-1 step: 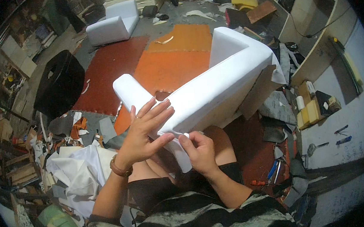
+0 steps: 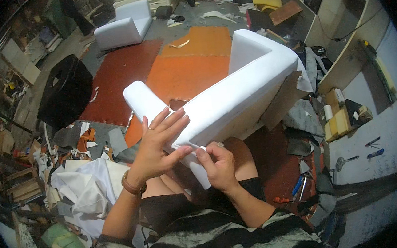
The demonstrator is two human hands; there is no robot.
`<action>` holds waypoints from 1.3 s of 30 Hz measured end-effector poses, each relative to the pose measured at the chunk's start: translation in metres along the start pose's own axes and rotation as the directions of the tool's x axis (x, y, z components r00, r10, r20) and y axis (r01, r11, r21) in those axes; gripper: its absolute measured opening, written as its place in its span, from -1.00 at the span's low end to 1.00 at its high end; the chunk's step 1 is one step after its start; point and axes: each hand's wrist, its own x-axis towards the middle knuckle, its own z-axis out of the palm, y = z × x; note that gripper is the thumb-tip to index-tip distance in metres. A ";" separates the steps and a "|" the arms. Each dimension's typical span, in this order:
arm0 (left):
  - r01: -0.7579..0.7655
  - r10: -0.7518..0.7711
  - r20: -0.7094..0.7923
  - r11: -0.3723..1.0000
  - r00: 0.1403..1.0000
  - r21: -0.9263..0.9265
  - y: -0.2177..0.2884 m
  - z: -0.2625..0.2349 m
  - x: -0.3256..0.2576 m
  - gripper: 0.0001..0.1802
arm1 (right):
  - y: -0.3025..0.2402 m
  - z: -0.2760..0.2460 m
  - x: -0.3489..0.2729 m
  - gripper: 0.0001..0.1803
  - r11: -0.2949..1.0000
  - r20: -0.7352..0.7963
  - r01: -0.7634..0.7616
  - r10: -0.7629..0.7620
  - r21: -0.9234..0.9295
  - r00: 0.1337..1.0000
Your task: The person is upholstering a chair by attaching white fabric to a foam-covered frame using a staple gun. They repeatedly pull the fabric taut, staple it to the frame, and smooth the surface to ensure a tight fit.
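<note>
White sofa frame (image 2: 233, 92) under left hand (image 2: 155, 146)

The white upholstered chair frame (image 2: 234, 97) lay tipped across the person's lap, its padded arm (image 2: 142, 100) pointing up and left and its boxy back raised toward the upper right. Its white covering looked smooth and taut along the long side. At the near lower edge, a loose flap of white fabric (image 2: 197, 164) hung down, pinched where the covering ended.
</note>
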 end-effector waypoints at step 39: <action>0.111 0.035 -0.481 0.956 0.876 0.272 0.029 0.055 0.007 -0.18 | 0.274 -0.218 -0.241 -0.62 0.301 -0.344 -0.818 0.796 -0.490 0.498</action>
